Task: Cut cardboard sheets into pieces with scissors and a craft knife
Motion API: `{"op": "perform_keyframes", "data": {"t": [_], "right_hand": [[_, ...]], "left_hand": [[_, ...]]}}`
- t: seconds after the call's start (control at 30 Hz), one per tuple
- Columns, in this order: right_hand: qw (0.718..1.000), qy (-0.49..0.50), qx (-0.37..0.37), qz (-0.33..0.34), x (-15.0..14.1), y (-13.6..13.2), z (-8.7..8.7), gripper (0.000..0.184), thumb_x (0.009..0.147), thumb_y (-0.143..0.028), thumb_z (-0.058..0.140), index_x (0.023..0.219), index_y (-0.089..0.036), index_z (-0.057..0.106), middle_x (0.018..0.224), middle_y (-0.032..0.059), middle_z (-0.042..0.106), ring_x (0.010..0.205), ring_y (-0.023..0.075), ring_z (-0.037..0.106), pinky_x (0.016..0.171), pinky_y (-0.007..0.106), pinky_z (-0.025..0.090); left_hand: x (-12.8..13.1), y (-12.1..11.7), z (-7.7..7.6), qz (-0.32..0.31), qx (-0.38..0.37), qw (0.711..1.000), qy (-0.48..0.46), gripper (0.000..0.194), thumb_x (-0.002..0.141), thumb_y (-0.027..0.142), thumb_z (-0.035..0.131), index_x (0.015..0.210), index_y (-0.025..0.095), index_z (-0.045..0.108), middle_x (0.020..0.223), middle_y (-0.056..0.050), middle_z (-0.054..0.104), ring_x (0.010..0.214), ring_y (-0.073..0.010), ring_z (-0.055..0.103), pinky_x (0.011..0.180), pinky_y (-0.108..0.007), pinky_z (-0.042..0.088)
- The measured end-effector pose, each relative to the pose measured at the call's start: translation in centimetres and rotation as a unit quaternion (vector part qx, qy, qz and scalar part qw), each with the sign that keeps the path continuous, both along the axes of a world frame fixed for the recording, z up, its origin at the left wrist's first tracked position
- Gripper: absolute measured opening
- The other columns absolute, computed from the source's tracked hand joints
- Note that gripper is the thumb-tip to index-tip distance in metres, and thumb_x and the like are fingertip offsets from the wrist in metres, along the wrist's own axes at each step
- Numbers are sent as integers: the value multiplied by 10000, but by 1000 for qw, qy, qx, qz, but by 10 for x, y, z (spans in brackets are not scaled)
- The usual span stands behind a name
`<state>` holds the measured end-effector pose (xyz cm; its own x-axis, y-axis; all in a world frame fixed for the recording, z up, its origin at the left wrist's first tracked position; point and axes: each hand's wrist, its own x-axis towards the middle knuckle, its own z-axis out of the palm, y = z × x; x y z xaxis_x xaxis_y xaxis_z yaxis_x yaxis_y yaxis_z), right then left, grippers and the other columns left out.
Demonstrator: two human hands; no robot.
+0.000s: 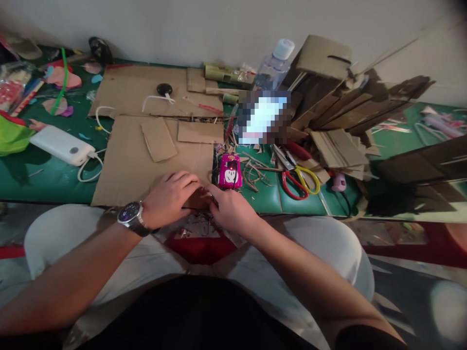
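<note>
At the front edge of the green table [270, 201], my left hand [173, 194] rests on a big flat cardboard sheet [127, 155]. Its fingers curl over the sheet's front right corner with the thumb below, closed on the cardboard. My right hand [233, 208] meets it fingertip to fingertip. The right thumb and index finger are pinched together on something small and dark, mostly hidden. Two loose cardboard strips, one slanted [158, 139] and one level [200, 132], lie on the sheet. Just beyond my right hand sits a pink box with a socket face [229, 172].
Scissors with red and yellow handles [301, 182] lie to the right, near cardboard scraps [339, 153]. A clear bottle [273, 68] stands behind a blurred bright screen [264, 116]. Leftward lies a white power bank [63, 145] with a cable. Cardboard pieces [328, 97] stand upright at back right.
</note>
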<state>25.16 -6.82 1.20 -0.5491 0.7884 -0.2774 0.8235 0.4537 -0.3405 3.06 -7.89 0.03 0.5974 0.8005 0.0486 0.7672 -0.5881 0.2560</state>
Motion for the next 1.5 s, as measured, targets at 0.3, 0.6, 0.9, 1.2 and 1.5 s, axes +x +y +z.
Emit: {"op": "perform_keyframes", "data": {"t": [0.3,0.6,0.9,1.2,1.5], "right_hand": [[1000,-8,-1,-7,-2,-1,0,353,1044,-257,469,1359,-206,620,1003,103,821,857,275,786,659,300,445],[1000,-2,-1,-2,-2,-1,1,355,1042,-261,457,1340,-198,639,996,111,822,841,275,780,654,303,457],[1000,-7,-13,-7,-4,0,3,391,1031,-245,468,1380,-187,633,997,122,820,820,268,756,677,300,457],[971,226,-54,54,33,11,35,135,991,-226,611,1065,-188,718,773,-2,718,660,130,606,663,239,406],[942,44,190,-273,164,91,35,280,924,-363,628,1067,-198,803,870,92,769,782,251,685,725,355,499]], "left_hand": [[-5,3,0,-11,-1,1000,-14,576,793,300,920,1283,142,662,1330,-139,685,1250,-358,603,1024,-524,498],[-5,3,0,-12,9,1000,-13,510,813,301,894,1254,173,675,1306,-137,697,1231,-367,616,983,-514,497],[-6,3,1,-7,-5,1000,-22,480,828,282,864,1264,180,691,1318,-137,696,1252,-374,610,1003,-534,491],[-11,5,4,-37,45,997,-50,240,984,273,689,1205,189,729,1234,-108,753,1131,-301,675,1010,-501,473],[-2,5,-14,-61,79,994,-53,210,1036,286,653,1196,254,784,1264,-61,771,1174,-288,649,998,-473,497]]}}
